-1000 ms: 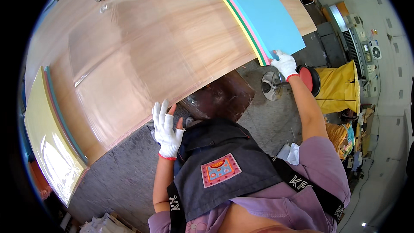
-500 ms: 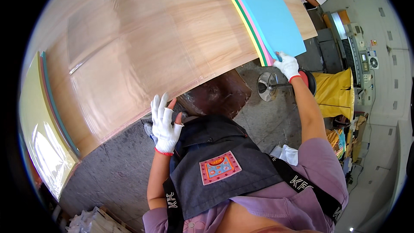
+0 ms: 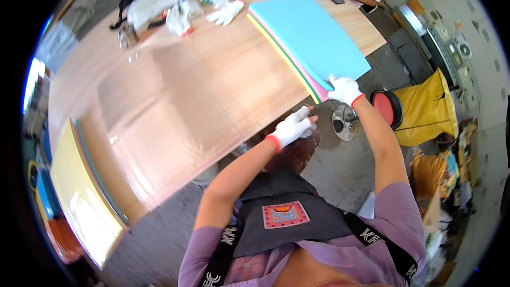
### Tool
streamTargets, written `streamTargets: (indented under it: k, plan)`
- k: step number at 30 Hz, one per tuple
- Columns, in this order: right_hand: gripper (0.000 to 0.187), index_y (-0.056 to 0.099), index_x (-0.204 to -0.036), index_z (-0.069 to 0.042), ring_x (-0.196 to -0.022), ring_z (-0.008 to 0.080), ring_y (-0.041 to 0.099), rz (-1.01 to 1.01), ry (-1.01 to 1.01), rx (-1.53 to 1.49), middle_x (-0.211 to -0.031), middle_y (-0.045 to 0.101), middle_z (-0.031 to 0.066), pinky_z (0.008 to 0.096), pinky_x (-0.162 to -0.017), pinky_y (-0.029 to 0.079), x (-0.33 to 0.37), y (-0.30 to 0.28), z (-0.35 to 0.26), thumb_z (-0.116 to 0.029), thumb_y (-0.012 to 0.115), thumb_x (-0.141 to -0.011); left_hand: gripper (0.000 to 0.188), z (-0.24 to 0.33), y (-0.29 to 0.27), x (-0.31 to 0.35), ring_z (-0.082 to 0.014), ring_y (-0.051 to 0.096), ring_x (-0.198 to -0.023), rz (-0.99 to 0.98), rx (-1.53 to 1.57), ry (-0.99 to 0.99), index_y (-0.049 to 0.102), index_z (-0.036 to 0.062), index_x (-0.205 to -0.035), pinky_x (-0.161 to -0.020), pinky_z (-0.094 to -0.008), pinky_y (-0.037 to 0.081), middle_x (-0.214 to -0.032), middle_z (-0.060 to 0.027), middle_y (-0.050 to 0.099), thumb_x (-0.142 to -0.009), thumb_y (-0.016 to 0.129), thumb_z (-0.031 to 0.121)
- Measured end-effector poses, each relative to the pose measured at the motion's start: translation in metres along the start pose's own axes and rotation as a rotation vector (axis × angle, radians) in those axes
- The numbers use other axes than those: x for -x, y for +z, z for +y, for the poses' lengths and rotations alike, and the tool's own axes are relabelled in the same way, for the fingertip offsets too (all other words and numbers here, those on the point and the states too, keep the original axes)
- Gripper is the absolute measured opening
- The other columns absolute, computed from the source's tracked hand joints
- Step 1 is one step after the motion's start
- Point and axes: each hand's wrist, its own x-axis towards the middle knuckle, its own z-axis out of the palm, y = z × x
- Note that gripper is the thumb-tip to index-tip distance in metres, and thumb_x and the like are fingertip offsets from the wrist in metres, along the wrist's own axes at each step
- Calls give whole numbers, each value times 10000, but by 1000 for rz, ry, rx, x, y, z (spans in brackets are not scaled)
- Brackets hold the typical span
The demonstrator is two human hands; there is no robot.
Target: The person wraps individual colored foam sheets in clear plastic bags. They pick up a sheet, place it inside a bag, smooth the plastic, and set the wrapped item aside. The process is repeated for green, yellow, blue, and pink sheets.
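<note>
Left hand (image 3: 292,127) swung toward two o'clock, spread, empty; now both are near the blue paper (image 3: 311,37); right hand (image 3: 346,91) pinches it.

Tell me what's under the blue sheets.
Under the blue sheets, pink, green and yellow sheets show along the left edge; most of their faces and the table beneath are covered.

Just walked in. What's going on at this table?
Someone in white gloves is at a wooden table. The right hand grips the near corner of the blue sheets topping a multicoloured stack, bending their edge. The left hand is close to that corner, blurred, with no visible hold. Clear film covers mid-table; a pale-yellow-topped stack lies at left.
</note>
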Motion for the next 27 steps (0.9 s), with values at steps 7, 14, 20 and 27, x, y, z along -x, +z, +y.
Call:
streamTargets:
  k: [7,14,20,27]
  plan:
    - [605,582,-1175,-79,-891,336,725,269,54,-187,-942,731,157,463,-770,571,11,5,3,-544,719,-812,297,-14,4,-169,-158,494,-613,106,399,-348,570,160,-1041,-578,-349,458,-807,-21,580,-1058,479,442]
    - [692,533,-1248,-21,-881,309,717,248,492,-1941,-1054,698,197,425,-733,595,31,75,29,-621,625,-916,218,-7,8,-190,-153,452,-557,133,415,-251,546,164,-1172,-537,-335,419,-752,-27,541,-1067,429,315]
    - [415,549,-1262,-34,-968,303,701,119,487,-2638,-1162,683,147,435,-733,622,-11,109,11,-322,643,-978,467,-1,4,-170,-337,603,-1106,137,-836,-126,574,110,-1363,-957,-414,465,-1192,-147,666,-948,539,322]
    - [282,566,-1237,-54,-931,284,703,222,443,-2494,-1113,679,118,410,-713,627,-17,104,6,-159,619,-981,582,-44,-33,-178,-254,593,-1211,190,-588,-192,474,90,-1502,-1015,-354,462,-1331,-162,634,-966,522,310]
